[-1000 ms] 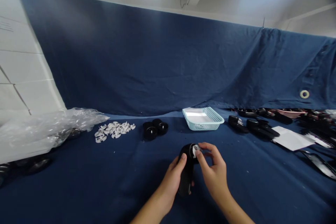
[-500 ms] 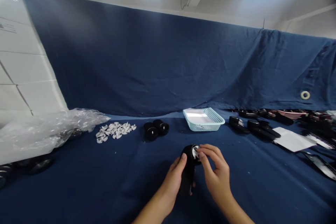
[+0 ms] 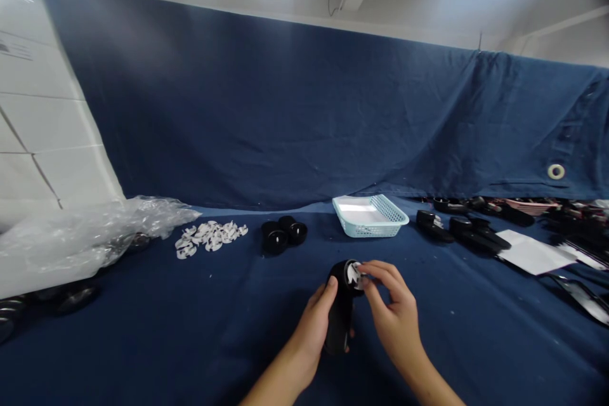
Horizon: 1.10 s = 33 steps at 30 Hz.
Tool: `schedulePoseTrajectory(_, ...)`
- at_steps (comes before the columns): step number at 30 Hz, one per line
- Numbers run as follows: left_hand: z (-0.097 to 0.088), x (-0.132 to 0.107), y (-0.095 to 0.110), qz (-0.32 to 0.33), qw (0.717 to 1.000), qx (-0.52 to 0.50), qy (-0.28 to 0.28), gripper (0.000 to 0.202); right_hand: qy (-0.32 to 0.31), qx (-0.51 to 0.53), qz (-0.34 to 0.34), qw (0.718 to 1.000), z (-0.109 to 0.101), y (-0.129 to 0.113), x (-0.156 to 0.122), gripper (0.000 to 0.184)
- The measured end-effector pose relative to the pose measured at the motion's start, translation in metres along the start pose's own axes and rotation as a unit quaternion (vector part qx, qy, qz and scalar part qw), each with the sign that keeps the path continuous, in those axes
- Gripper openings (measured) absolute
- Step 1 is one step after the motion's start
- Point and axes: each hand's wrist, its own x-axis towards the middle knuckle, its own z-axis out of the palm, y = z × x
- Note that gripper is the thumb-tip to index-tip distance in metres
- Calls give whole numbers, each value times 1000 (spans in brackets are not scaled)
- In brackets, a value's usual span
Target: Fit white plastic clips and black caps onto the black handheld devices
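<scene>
My left hand (image 3: 311, 323) is wrapped round a black plastic housing (image 3: 339, 320), a long handle-like body with a round open end at the top. Its thumb lies along the housing's near side, and some fingertips show behind. A small white plastic piece (image 3: 353, 274) sits at the round opening. My right hand (image 3: 392, 304) pinches at the right edge of this white piece with thumb and forefinger. The fingertips hide part of it, and I cannot tell how firmly it is seated.
A pile of white pieces (image 3: 210, 238) lies at the left, beside two black round parts (image 3: 284, 235). Behind my hands stands a light blue basket (image 3: 373, 230). Black housings (image 3: 476, 236) and a white sheet (image 3: 535, 254) lie at the right, clear plastic wrap (image 3: 95, 244) at the left.
The right fingertips have shifted slightly at the opening, and more of the white piece shows. The left hand keeps its hold on the black housing.
</scene>
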Motion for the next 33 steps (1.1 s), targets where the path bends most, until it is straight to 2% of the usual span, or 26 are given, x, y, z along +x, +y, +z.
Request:
schedulePoseTrajectory(12,-1,-1,-1,-11,1000,-19,17,65,-7,-21,24,999,4,4,0,19)
schedulePoseTrajectory(26,-2,1,-2,2,1000,-18,22,61,10,-42,24,999,5,2,1,18)
schedulePoseTrajectory(33,1,0,-2,11,999,19,32,61,22,-44,48,998,5,2,2,21)
